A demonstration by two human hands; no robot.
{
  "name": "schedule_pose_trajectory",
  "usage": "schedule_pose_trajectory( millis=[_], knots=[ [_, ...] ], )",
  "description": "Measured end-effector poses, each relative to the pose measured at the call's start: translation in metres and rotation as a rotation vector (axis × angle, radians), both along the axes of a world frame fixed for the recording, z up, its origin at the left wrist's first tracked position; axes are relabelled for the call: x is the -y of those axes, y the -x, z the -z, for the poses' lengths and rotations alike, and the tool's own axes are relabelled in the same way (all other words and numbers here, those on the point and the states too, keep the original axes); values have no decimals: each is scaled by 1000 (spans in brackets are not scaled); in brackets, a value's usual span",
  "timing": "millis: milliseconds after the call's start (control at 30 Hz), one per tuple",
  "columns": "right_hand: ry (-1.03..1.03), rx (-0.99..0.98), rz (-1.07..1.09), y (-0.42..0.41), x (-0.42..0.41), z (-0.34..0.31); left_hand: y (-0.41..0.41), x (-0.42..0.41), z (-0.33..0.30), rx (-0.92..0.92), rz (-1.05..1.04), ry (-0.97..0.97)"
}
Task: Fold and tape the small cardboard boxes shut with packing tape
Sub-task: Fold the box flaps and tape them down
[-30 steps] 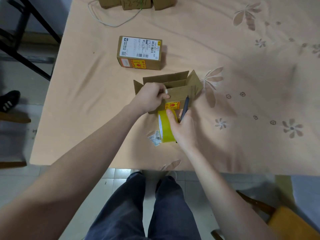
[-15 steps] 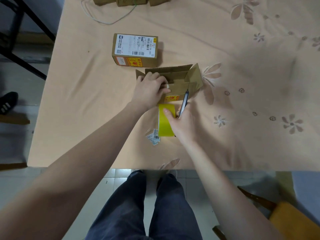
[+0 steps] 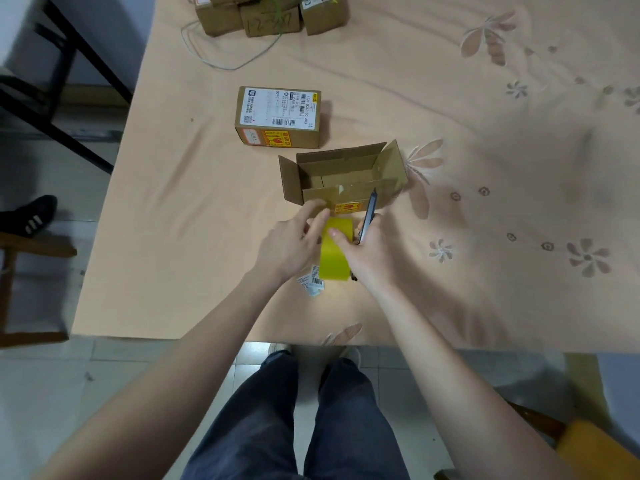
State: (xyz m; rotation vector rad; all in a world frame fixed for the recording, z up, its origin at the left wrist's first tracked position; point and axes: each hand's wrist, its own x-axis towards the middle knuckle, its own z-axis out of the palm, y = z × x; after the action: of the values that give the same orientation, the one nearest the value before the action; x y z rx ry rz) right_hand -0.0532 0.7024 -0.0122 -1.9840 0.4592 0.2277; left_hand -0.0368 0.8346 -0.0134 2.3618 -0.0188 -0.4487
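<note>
Presently, the open box [image 3: 341, 176] is seen on the bench [image 3: 173, 237], just beyond both hands, with its four flaps standing up and its long axis running left to right across the view. The near long flap, bearing an orange sticker, faces the hands.

The roll of tape [image 3: 335, 249] is held upright on its edge between the two hands, directly on the near side of the box, so that its band lies roughly at right angles to the box's long axis. The right hand [image 3: 367, 252] is wrapped over the roll from the right, its fingers curled onto the yellow band; a pen-like tool [image 3: 367, 216] is also kept in this hand, its tip reaching over the near flap. Whether this tool is a pen or a cutter cannot be told.

The left hand [image 3: 289, 242] is placed at the left side of the roll, fingers loosely extended toward the roll's upper edge and the near left corner of the box. Whether a tape end is pinched cannot be told.

The flaps are judged not yet folded. The left hand is the nearer one to the left short flap; the right is occupied.

A closed, labelled box [image 3: 278, 116] stands further off, well apart from the hands.
</note>
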Motion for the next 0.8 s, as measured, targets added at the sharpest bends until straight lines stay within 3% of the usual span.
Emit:
schedule_pose_trajectory(
  millis=[133, 267, 467, 667, 800],
  knots=[
    [5, -18, -29, 4, 2, -2, -9, 15, 7, -151, -159, 362],
    [-46, -32, -72, 7, 5, -6, -9, 21, 9, -183, -340, 547],
    [-101, -98, -66, 6, 24, -18, -14, 12, -1, -282, -358, 573],
    [94, -130, -370, -1, 47, -21, -16, -7, -4, -209, -278, 498],
    [285, -27, -421, -10, 48, -24, -16, -11, -1, -145, -192, 483]
  ],
)
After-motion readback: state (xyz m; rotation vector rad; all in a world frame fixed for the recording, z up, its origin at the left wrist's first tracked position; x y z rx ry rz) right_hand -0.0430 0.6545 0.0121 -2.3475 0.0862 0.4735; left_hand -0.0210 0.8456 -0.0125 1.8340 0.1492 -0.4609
